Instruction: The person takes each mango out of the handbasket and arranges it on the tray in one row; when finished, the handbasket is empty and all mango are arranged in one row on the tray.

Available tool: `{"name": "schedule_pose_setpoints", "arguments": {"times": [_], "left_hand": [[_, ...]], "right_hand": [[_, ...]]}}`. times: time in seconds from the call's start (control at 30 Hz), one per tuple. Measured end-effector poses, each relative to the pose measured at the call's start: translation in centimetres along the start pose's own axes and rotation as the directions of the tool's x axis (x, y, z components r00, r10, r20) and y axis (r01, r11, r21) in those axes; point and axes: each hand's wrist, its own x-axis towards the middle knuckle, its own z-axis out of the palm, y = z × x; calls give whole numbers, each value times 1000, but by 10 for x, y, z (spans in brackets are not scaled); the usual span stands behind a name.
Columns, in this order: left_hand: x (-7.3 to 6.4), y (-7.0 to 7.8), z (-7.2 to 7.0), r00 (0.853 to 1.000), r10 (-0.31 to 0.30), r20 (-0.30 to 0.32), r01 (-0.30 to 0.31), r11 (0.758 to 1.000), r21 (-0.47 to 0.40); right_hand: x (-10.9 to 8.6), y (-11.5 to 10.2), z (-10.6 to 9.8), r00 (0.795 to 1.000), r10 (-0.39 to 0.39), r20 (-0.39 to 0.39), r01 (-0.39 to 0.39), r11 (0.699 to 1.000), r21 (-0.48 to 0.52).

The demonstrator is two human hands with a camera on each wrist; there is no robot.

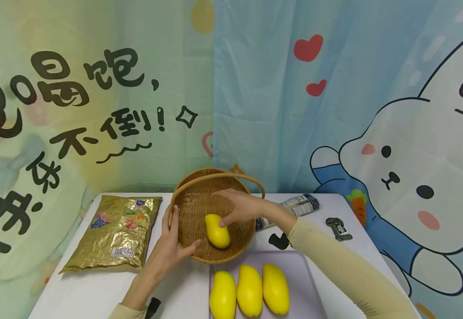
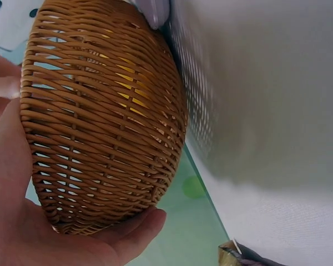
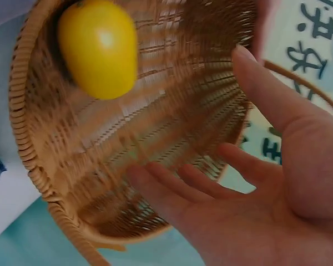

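Observation:
A brown wicker basket with an arched handle is tipped toward me at the table's far side. My left hand grips its left side, fingers around the outer wall and thumb at the front rim. In the left wrist view the fingers curl under the woven wall. One yellow mango lies inside the basket. My right hand reaches over the basket opening with spread fingers, holding nothing. In the right wrist view the mango sits apart from those fingers.
Three more mangoes lie in a row on a pale purple tray in front of the basket. A gold foil bag is at left. Behind the right arm are a dark-and-silver package and a small black packet.

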Motion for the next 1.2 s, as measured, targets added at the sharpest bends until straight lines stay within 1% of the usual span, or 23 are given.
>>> {"name": "schedule_pose_setpoints", "arguments": {"times": [0.07,0.13,0.23,0.37,0.47,0.7,0.9,1.2], "left_hand": [[0,0,0,1000,4,-3,-4,1000,6],[0,0,0,1000,4,-3,-4,1000,10],[0,0,-1,1000,4,-4,-4,1000,16],[1,2,-1,1000,9,-7,-9,1000,15],[1,3,-2,1000,13,-7,-13,1000,11],[2,3,-2,1000,12,-8,-12,1000,1],[2,2,-2,1000,20,-6,-20,1000,4],[0,2,-2,1000,-2,17,3,1000,-13]], "right_hand": [[8,3,2,997,52,49,-52,999,-2],[15,5,6,992,83,92,-82,996,-20],[26,7,11,988,76,136,-68,996,-65],[39,9,17,984,67,167,-53,995,-85],[44,9,24,981,86,175,-69,993,-100],[48,10,41,972,170,165,-136,971,-198],[50,13,52,971,166,172,-130,971,-202],[54,12,61,969,158,190,-127,977,-170]]}}
